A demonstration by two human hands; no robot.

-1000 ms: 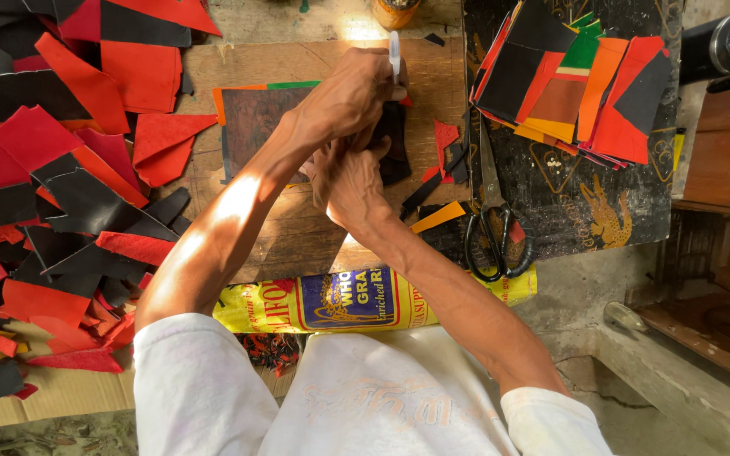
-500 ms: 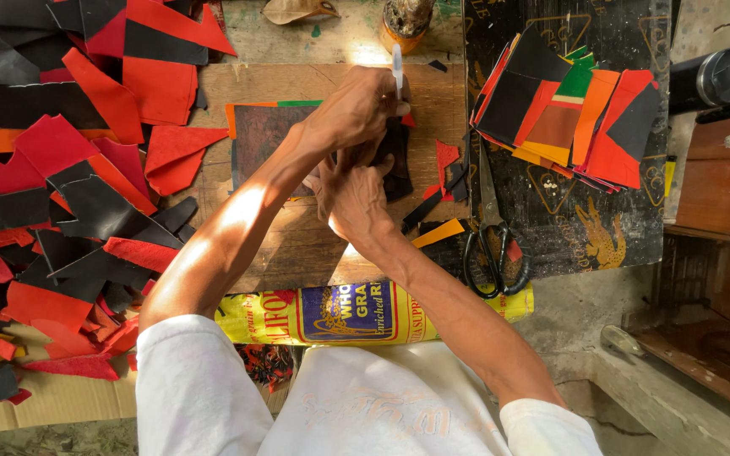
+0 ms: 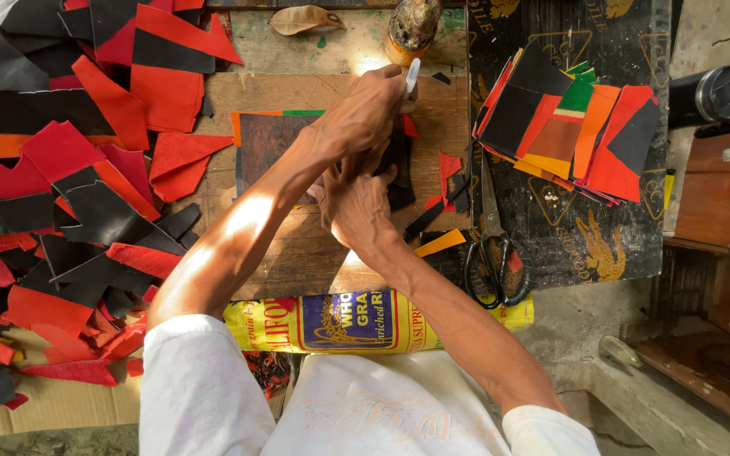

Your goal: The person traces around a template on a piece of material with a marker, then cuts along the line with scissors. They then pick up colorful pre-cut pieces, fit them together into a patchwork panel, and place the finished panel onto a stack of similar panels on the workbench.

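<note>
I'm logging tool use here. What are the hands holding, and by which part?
The left hand grips a knife by its handle. The right hand presses the dark piece on the wooden board.

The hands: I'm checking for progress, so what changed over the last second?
Very little. Left hand still holds the white-handled tool over the black piece; right hand still presses beside it. Only small shifts show, perhaps from the camera. Scissors, the sorted stack and the scrap pile stayed put.
</note>
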